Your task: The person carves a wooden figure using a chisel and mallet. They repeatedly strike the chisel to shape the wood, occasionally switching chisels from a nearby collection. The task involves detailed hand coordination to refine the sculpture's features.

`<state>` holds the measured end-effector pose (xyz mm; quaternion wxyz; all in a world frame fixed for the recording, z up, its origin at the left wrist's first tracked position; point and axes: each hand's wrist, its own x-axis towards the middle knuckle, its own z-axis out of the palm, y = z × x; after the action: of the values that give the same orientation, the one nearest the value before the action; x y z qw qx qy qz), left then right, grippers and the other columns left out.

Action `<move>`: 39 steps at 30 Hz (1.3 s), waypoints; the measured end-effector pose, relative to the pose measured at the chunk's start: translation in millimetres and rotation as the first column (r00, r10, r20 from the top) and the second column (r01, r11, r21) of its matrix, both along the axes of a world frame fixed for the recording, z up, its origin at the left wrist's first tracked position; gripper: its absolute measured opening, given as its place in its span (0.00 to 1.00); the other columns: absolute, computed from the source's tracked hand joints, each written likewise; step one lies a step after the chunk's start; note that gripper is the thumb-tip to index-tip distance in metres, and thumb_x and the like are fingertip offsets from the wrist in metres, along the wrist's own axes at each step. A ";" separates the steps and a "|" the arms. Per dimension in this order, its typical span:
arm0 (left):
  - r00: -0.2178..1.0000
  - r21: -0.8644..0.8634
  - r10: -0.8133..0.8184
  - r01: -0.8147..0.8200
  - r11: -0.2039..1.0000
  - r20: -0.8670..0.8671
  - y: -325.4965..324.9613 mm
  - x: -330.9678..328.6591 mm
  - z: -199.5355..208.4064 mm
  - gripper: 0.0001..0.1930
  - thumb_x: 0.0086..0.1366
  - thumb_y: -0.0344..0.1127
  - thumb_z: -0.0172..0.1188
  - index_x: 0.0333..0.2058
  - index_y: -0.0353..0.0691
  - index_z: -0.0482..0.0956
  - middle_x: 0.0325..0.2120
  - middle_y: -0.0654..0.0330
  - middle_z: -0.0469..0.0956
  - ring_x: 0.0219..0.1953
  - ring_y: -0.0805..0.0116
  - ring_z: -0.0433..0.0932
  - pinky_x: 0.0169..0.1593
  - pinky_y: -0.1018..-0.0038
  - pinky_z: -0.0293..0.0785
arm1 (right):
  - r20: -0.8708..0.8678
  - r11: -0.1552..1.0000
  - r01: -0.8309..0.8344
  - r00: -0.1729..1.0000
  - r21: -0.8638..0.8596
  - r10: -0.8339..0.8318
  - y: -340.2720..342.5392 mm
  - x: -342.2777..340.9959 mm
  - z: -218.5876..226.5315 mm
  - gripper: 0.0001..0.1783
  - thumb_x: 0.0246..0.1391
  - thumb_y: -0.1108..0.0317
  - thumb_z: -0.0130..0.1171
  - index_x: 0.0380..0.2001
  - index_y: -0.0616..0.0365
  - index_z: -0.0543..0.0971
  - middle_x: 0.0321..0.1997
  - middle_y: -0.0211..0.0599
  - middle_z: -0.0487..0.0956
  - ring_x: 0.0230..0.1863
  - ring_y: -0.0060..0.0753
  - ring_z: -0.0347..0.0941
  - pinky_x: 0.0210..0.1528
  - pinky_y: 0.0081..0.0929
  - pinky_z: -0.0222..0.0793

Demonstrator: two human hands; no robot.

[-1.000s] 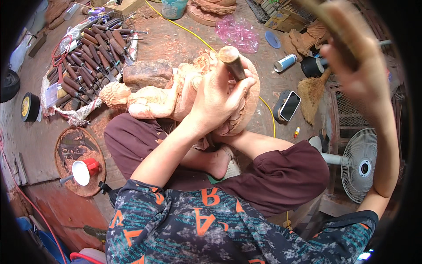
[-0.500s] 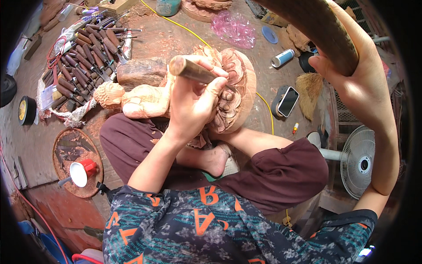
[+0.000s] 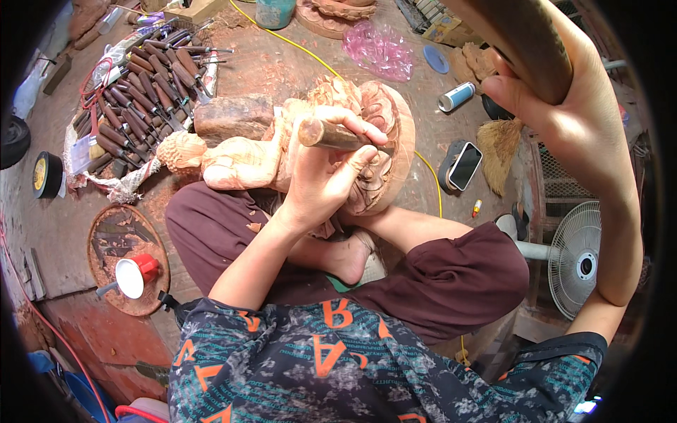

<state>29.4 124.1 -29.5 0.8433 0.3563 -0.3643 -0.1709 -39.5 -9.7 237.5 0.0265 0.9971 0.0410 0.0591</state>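
A carved wooden statue (image 3: 243,166) lies on its side in front of my lap, its curly head to the left and its round petal-carved base (image 3: 400,151) to the right. My left hand (image 3: 314,187) is closed around a wood-handled carving chisel (image 3: 328,135), whose working end points at the carved petals. The hand hides part of the statue's lower body, and the chisel's tip is hard to make out. High at the right, my right hand (image 3: 582,130) grips a thick dark wooden mallet (image 3: 532,46), raised apart from the chisel and cut off by the upper edge.
Several carving tools (image 3: 141,92) lie heaped on a cloth at the left, beside a wood block (image 3: 234,115). A red-and-white cup (image 3: 132,276) stands on a round tray (image 3: 106,233). A phone (image 3: 465,167), a can (image 3: 456,97), a brush (image 3: 499,151) and a fan (image 3: 582,261) are at the right.
My left hand and the chisel have moved right and slightly nearer to me over the carved base. My right hand has shifted slightly with the mallet, still raised. The view has shifted a little.
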 end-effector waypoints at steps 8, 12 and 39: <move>0.858 0.198 0.188 -0.314 0.928 0.477 -0.4 -6.4 25.6 0.08 0.61 0.21 0.58 0.39 0.33 0.71 0.31 0.54 0.78 0.35 0.68 0.80 0.40 0.74 0.76 | -0.068 1.000 -0.004 0.998 -0.027 0.002 12.8 4.4 6.3 0.31 0.37 0.87 0.57 0.50 0.58 0.73 0.42 0.45 0.79 0.46 0.43 0.77 0.46 0.28 0.71; 0.975 0.192 0.099 -0.138 0.972 0.199 -0.8 -10.7 23.0 0.13 0.62 0.18 0.55 0.44 0.36 0.67 0.36 0.58 0.74 0.43 0.70 0.76 0.46 0.73 0.76 | 0.198 0.985 -0.076 0.979 0.155 0.045 16.6 7.6 -3.8 0.25 0.41 0.88 0.57 0.46 0.60 0.74 0.38 0.42 0.79 0.41 0.40 0.78 0.43 0.29 0.72; 0.977 -0.065 0.210 -0.207 0.976 0.044 -13.8 -10.9 -0.2 0.17 0.61 0.14 0.52 0.44 0.37 0.60 0.41 0.50 0.73 0.47 0.62 0.77 0.54 0.67 0.72 | 0.016 0.936 0.045 0.998 0.350 -0.054 6.3 -14.0 -24.6 0.31 0.42 0.88 0.56 0.54 0.63 0.69 0.45 0.41 0.77 0.51 0.29 0.73 0.53 0.25 0.66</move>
<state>18.4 110.3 -29.7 0.8575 0.3712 -0.3510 -0.0612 -53.6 -3.4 212.9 -0.1490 0.9858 0.0046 0.0774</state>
